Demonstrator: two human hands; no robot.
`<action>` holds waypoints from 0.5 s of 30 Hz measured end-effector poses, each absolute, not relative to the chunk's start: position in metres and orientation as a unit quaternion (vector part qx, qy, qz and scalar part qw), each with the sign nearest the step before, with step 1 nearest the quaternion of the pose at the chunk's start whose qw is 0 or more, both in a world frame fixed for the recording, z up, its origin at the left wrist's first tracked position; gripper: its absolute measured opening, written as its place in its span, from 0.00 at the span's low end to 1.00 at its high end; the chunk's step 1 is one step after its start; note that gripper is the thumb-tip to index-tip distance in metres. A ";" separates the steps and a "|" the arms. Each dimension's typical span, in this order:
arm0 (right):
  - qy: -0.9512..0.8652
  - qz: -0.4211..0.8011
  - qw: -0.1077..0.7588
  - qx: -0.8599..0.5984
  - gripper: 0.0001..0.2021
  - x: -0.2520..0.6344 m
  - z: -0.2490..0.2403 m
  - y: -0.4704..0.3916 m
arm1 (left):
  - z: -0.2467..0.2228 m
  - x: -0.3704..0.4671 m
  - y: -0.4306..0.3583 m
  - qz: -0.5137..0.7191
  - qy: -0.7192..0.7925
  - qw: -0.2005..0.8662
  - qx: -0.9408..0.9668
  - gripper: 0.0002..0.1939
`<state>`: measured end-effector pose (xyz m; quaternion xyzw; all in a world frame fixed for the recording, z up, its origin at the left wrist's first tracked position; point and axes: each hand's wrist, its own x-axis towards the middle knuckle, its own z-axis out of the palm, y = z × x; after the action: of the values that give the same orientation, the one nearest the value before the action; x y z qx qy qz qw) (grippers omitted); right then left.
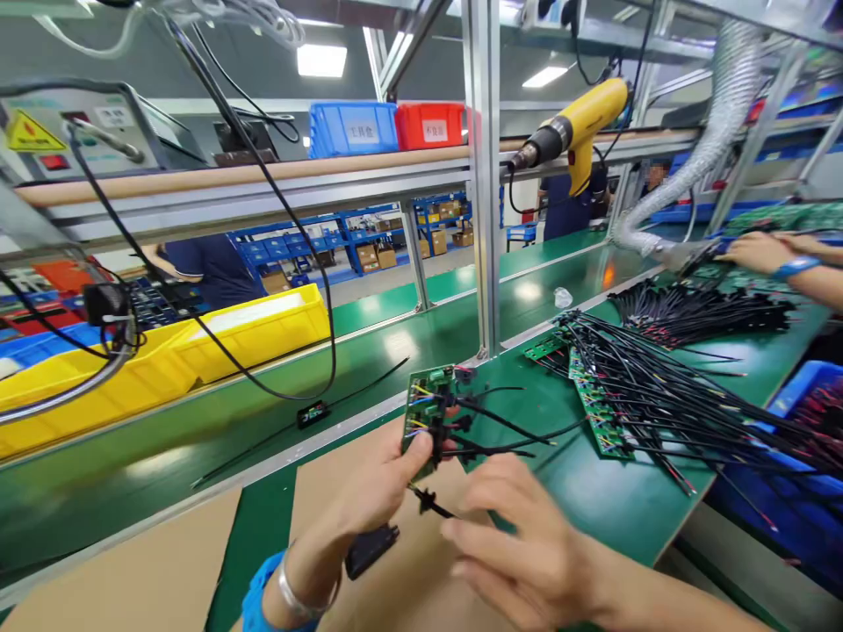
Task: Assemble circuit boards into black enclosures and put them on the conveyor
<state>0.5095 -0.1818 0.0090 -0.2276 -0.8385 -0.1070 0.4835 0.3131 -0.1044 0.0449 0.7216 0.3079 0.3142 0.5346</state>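
Note:
My left hand (388,483) is closed around the lower edge of a green circuit board (427,395), thumb on its face. Short yellow, blue and white wires show on the board, and several black cables stick out from its right side. From the board's lower end runs another black cable (440,506) with a ribbed collar. My right hand (520,535) pinches the free part of that cable between thumb and fingers, slightly blurred. Below my left wrist a small black plastic case (372,551) shows above the cardboard (421,579), partly hidden by the hand.
Wired boards (596,404) with long black cables are heaped to the right, beside a blue bin (744,491). A small black module (313,413) lies on the green belt. Yellow bins (263,329) stand left; a yellow heat gun (583,123) hangs above. A co-worker's hand (757,253) works far right.

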 end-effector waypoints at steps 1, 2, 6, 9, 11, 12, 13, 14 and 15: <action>-0.821 -0.108 0.515 -0.223 0.16 0.519 0.023 -0.183 | 0.053 0.302 -0.104 0.318 0.292 0.511 0.743 0.21; -0.798 -0.117 0.541 -0.239 0.21 0.528 0.037 -0.181 | 0.062 0.292 -0.105 0.322 0.276 0.485 0.764 0.20; -0.802 -0.081 0.498 -0.321 0.38 0.541 0.068 -0.148 | 0.107 0.275 -0.115 0.285 0.216 0.375 0.856 0.23; -0.863 0.076 0.384 -0.319 0.35 0.526 0.063 -0.119 | 0.125 0.276 -0.120 0.279 0.210 0.326 0.879 0.27; -0.862 0.185 0.332 -0.336 0.16 0.516 0.055 -0.109 | 0.122 0.273 -0.117 0.340 0.205 0.345 0.850 0.29; -0.851 0.217 0.325 -0.352 0.10 0.513 0.052 -0.107 | 0.116 0.271 -0.115 0.391 0.203 0.364 0.821 0.30; -0.838 0.231 0.329 -0.370 0.10 0.511 0.051 -0.106 | 0.108 0.269 -0.112 0.450 0.207 0.381 0.780 0.31; -0.824 0.230 0.341 -0.391 0.13 0.510 0.052 -0.107 | 0.099 0.268 -0.110 0.507 0.216 0.396 0.734 0.33; -0.809 0.218 0.354 -0.416 0.14 0.509 0.054 -0.108 | 0.089 0.269 -0.110 0.558 0.228 0.405 0.688 0.36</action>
<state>0.5089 -0.1079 0.0544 -0.4156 -0.8088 0.2182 0.3542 0.2688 -0.1097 0.0890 0.6878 0.2278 0.5577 0.4049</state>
